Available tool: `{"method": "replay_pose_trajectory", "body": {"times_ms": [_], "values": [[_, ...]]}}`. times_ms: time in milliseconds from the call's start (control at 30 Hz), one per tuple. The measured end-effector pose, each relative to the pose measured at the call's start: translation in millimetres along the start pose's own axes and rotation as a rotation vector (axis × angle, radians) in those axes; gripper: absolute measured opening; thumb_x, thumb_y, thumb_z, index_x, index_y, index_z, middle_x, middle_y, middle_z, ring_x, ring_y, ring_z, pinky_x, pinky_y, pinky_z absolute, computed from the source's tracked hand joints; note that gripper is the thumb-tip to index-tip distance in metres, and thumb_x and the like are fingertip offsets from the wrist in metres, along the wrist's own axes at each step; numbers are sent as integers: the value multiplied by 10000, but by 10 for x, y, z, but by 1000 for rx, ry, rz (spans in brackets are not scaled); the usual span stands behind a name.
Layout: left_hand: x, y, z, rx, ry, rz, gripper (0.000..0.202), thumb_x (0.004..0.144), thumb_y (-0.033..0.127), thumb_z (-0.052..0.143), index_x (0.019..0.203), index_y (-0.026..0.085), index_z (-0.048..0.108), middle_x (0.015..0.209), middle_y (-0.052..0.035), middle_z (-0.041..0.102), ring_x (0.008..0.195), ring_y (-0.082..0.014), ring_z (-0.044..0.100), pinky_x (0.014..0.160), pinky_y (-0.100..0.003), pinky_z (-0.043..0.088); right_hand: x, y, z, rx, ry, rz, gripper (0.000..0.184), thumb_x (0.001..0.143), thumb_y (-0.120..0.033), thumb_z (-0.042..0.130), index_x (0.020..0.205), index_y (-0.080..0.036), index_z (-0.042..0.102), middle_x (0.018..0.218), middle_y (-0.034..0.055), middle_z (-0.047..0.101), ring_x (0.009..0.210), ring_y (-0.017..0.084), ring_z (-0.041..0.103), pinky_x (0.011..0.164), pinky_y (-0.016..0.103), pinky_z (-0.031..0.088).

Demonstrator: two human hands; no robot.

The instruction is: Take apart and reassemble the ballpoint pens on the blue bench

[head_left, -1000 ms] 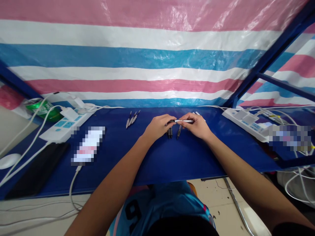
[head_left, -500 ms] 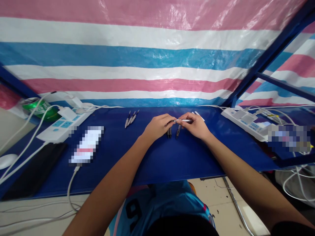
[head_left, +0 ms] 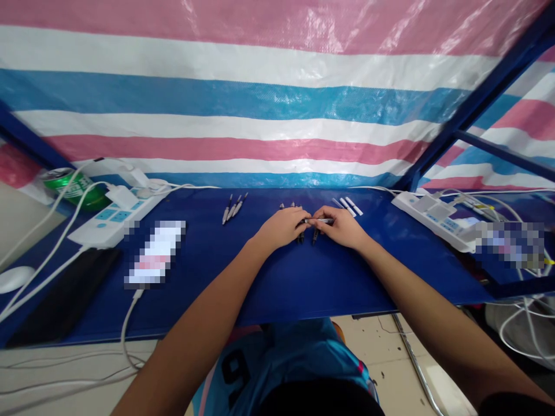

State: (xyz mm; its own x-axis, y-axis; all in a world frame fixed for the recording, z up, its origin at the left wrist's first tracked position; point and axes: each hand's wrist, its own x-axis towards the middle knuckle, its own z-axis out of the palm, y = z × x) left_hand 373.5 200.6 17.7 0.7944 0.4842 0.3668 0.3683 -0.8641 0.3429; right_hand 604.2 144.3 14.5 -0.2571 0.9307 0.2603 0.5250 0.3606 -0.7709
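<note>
Over the middle of the blue table, my left hand and my right hand meet fingertip to fingertip. Between them lies a slim pen, white toward the right and dark near the left fingers. Both hands are closed in a pinch on it. Fingers cover parts of the pen, so I cannot tell whether it is one piece. Beneath the hands, dark pen parts show, partly hidden. Several white tubes lie just beyond my right hand. Grey pen pieces with thin dark ends lie left of my left hand.
On the left are a phone with a cable, a white power strip, a green can and a black flat object. Another power strip and tangled cables are at right. A striped sheet hangs behind the table.
My right hand's fingers have closed in nearer to my left, covering more of the pen. The view has shifted slightly, and the white tubes show more fully.
</note>
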Motion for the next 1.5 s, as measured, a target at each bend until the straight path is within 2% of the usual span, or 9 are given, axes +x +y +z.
{"method": "replay_pose_trajectory", "body": {"times_ms": [433, 1300, 1500], "values": [[15, 50, -15, -12, -47, -41, 197, 1050, 241, 548, 1151, 197, 712, 1122, -86, 742, 1102, -250, 682, 984, -403, 518, 3, 3, -2, -23, -18, -11, 320, 971, -558, 676, 989, -241, 717, 904, 54, 772, 759, 225, 716, 709, 370, 561], [6, 107, -9, 28, -84, -69, 202, 1049, 299, 554, 1152, 192, 692, 1116, -105, 700, 1095, -264, 649, 960, -399, 509, -2, -38, -7, -65, -32, -13, 333, 983, -559, 654, 1001, -234, 721, 929, 60, 781, 776, 220, 696, 713, 354, 541], [4, 84, 12, 44, -96, -62, 209, 1025, 279, 592, 1190, 186, 679, 1122, -105, 684, 1128, -273, 638, 1017, -421, 495, 8, -62, -5, -82, -36, -25, 360, 976, -584, 653, 1004, -233, 728, 940, 64, 784, 786, 224, 695, 730, 362, 536]]}}
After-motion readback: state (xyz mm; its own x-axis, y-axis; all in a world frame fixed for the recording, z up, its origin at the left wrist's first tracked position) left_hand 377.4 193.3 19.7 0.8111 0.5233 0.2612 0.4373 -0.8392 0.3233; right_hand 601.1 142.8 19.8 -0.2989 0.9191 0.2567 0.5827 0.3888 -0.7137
